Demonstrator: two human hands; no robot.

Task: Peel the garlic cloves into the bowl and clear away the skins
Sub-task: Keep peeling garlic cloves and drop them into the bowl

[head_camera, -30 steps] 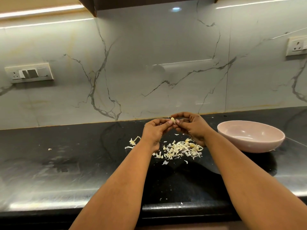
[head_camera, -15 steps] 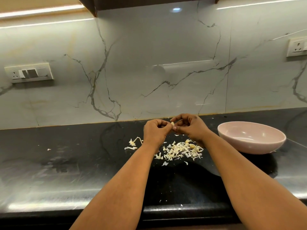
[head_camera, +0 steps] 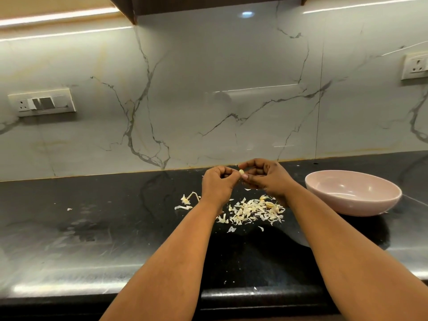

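The left hand (head_camera: 217, 184) and the right hand (head_camera: 266, 176) pinch one garlic clove (head_camera: 241, 172) together, their fingers hiding most of it. It is above the skins (head_camera: 252, 210). The bowl (head_camera: 353, 193) stands right of the skins, its contents unclear.

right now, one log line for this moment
step: peeling | hands: both pinch clove | skins: piled on counter | bowl: right

Glossy white marble backsplash (head_camera: 208, 89) with grey veins, lit by strip lights above. Black stone countertop (head_camera: 92, 228) below. Switch plate (head_camera: 42, 102) left, socket (head_camera: 415, 66) right, dark cabinet (head_camera: 208, 3) overhead.
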